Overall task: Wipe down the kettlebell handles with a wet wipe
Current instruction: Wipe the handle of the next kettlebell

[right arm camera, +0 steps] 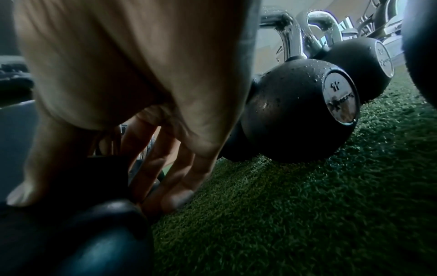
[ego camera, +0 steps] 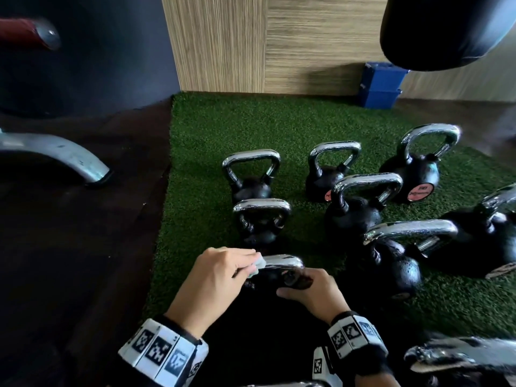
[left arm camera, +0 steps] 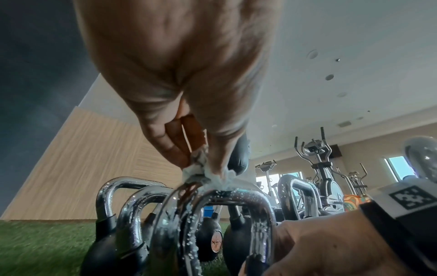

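Observation:
The nearest kettlebell [ego camera: 268, 282] stands on the turf at my knees, its chrome handle [ego camera: 287, 260] speckled with droplets. My left hand [ego camera: 240, 268] pinches a crumpled white wet wipe [ego camera: 260, 263] and presses it on the left end of that handle. The left wrist view has the wipe [left arm camera: 208, 175] bunched between fingertips on top of the wet handle [left arm camera: 236, 198]. My right hand [ego camera: 303, 289] grips the black ball from the right. Its fingers [right arm camera: 175, 186] reach down beside the ball [right arm camera: 106, 214], the thumb on the near side.
Several more chrome-handled kettlebells [ego camera: 360, 210] stand in rows on the green turf [ego camera: 212, 135], one close on the right [right arm camera: 290, 112]. Blue boxes [ego camera: 381, 85] sit by the wood wall, under a black hanging bag [ego camera: 435, 29]. A metal machine foot [ego camera: 69, 160] rests on dark floor at left.

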`<move>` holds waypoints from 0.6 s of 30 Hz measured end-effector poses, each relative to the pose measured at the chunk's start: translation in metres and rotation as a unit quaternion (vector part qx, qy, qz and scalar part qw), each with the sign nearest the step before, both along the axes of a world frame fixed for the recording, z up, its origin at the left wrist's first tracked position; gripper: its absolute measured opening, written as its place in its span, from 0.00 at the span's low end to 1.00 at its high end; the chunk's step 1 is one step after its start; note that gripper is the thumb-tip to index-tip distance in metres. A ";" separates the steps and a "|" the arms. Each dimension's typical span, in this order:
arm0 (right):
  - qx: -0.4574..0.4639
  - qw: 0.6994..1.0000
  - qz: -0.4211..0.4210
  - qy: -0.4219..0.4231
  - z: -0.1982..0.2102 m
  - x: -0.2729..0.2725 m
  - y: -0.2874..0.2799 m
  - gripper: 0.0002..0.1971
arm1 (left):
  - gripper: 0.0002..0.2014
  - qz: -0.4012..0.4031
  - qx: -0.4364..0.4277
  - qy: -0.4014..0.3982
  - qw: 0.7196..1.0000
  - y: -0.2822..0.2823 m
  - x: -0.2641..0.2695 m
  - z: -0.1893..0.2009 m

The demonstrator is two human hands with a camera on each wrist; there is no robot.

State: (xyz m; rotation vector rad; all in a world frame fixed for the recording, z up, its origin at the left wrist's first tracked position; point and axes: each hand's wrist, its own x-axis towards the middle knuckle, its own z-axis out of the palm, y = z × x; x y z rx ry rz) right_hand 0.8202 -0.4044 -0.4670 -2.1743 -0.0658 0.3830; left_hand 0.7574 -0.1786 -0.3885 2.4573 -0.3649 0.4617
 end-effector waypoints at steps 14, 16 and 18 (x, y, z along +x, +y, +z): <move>0.012 0.999 -0.029 0.011 -0.007 -0.001 0.000 0.14 | 0.14 0.063 -0.239 0.056 0.967 0.024 -0.019 -0.044; 0.011 1.000 -0.025 0.014 -0.007 0.000 0.000 0.14 | 0.13 0.076 -0.288 0.094 0.950 0.030 -0.017 -0.054; 0.011 1.000 -0.021 0.017 -0.006 0.001 -0.001 0.14 | 0.12 0.072 -0.334 0.135 0.930 0.036 -0.018 -0.064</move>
